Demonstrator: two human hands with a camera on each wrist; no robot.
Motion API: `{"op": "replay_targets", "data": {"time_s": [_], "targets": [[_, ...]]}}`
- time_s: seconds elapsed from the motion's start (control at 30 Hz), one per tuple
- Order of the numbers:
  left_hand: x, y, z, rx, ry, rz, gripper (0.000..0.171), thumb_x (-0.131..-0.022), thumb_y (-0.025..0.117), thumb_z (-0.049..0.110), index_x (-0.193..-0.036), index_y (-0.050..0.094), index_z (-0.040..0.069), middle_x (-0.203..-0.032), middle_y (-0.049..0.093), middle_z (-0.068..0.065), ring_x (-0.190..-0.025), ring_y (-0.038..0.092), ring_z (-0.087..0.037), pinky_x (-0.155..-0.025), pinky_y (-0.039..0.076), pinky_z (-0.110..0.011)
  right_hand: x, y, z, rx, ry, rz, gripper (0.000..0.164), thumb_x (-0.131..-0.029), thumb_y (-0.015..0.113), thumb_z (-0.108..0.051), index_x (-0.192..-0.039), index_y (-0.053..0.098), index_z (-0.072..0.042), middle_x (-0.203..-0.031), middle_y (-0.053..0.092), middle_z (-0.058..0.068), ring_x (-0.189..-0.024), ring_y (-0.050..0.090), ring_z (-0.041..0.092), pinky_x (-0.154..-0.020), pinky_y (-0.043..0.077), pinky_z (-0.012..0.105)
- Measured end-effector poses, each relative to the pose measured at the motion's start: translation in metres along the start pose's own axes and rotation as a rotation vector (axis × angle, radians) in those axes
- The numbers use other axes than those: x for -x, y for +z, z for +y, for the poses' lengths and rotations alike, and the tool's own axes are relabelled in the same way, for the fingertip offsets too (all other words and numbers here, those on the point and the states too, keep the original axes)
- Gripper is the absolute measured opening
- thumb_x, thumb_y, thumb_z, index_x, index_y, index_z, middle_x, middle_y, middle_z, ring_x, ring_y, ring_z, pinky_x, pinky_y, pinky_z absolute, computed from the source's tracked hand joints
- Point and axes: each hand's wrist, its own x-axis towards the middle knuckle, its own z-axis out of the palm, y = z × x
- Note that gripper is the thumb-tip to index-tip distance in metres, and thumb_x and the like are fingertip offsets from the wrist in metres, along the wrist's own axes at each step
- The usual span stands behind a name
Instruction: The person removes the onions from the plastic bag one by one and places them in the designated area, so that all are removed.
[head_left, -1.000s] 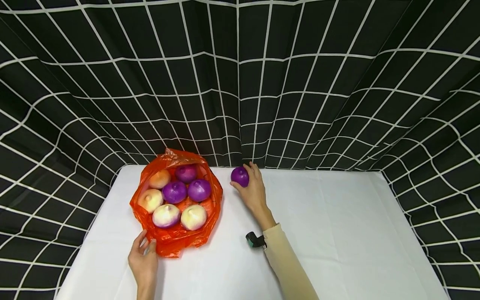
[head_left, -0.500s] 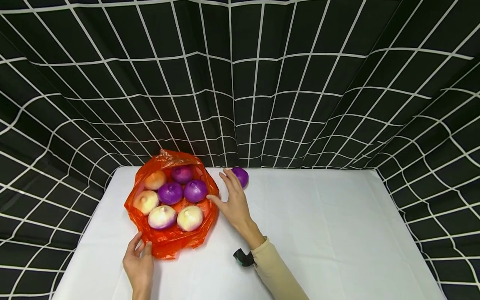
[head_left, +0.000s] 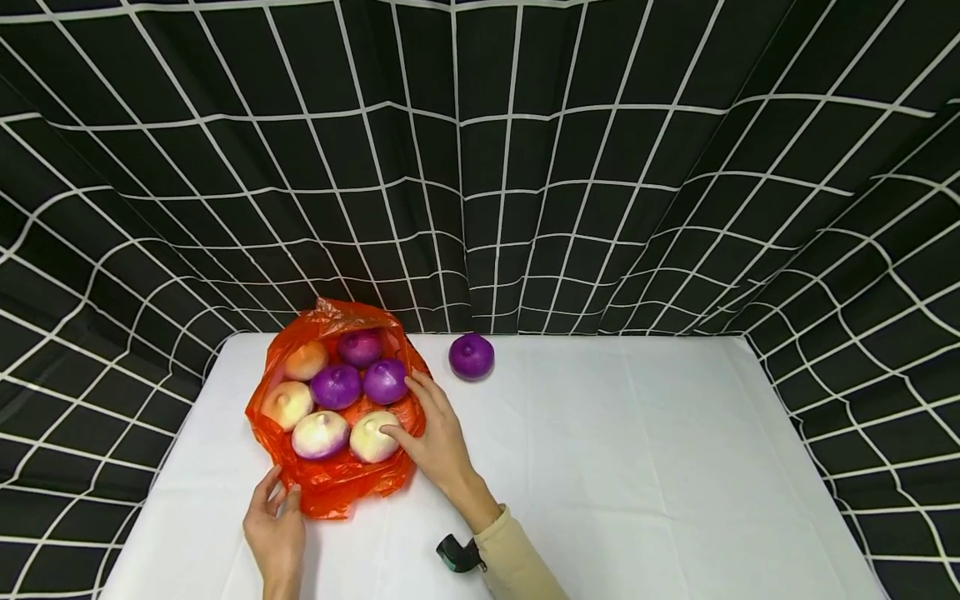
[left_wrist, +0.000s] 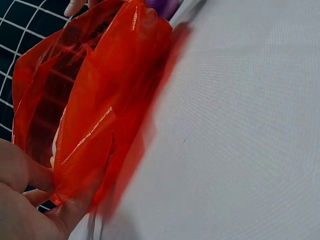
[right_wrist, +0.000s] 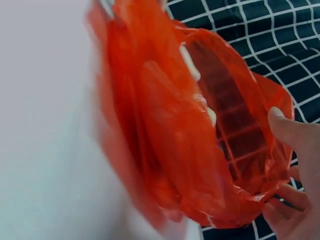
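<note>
Left hand (head_left: pixel 275 531) pinches the red bag (head_left: pixel 337 485); right hand (head_left: pixel 442 446) spreads wide, thumb partly hiding a pale onion (head_left: pixel 369 442), contact unclear

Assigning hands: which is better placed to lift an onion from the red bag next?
Probably right. The right hand is at the right side of the red bag, its thumb overlapping a pale onion in the head view; the left hand pinches the near-left edge.
</note>
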Motion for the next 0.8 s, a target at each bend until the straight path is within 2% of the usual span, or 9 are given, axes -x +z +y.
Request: {"op": "replay_targets", "data": {"time_s": [0.2, 0.53, 0.7, 0.8], "targets": [[0.001, 0.0, 0.0, 0.007, 0.008, -0.003, 0.045, -0.092, 0.055, -0.009, -0.136, 0.053, -0.003, -0.131, 0.055, -0.027, -0.08, 0.046, 0.018, -0.065, 0.042, 0.0, 0.009, 0.004, -0.004, 0.042, -0.075, 0.041, 0.069, -0.078, 0.084, -0.025, -0.135, 0.053, 0.001, -0.144, 0.045, 0.016, -0.136, 0.042, 0.03, -0.111, 0.038, 0.041], [0.002, 0.001, 0.001, 0.014, 0.003, -0.009, 0.045, -0.092, 0.054, -0.009, -0.136, 0.053, -0.003, -0.133, 0.053, -0.029, -0.079, 0.046, 0.018, -0.065, 0.042, 0.0, 0.017, 0.012, -0.019, 0.021, -0.091, -0.032, 0.063, -0.079, 0.083, -0.023, -0.132, 0.056, -0.001, -0.14, 0.051, 0.013, -0.134, 0.045, 0.026, -0.109, 0.04, 0.037], [0.002, 0.0, 0.001, -0.005, 0.01, -0.011, 0.044, -0.092, 0.054, -0.009, -0.136, 0.054, -0.002, -0.133, 0.054, -0.028, -0.079, 0.045, 0.017, -0.064, 0.041, 0.0, 0.018, 0.02, -0.024, 0.176, -0.012, -0.14, 0.076, -0.078, 0.083, -0.031, -0.139, 0.049, -0.001, -0.144, 0.046, 0.016, -0.133, 0.046, 0.027, -0.105, 0.045, 0.038], [0.003, 0.0, 0.0, -0.007, 0.011, -0.011, 0.044, -0.092, 0.054, -0.009, -0.135, 0.054, -0.002, -0.132, 0.054, -0.028, -0.079, 0.045, 0.017, -0.063, 0.041, 0.0, 0.019, 0.026, -0.025, 0.274, 0.028, -0.175, 0.082, -0.077, 0.084, -0.035, -0.141, 0.046, 0.0, -0.145, 0.044, 0.019, -0.133, 0.045, 0.03, -0.104, 0.046, 0.039]]}}
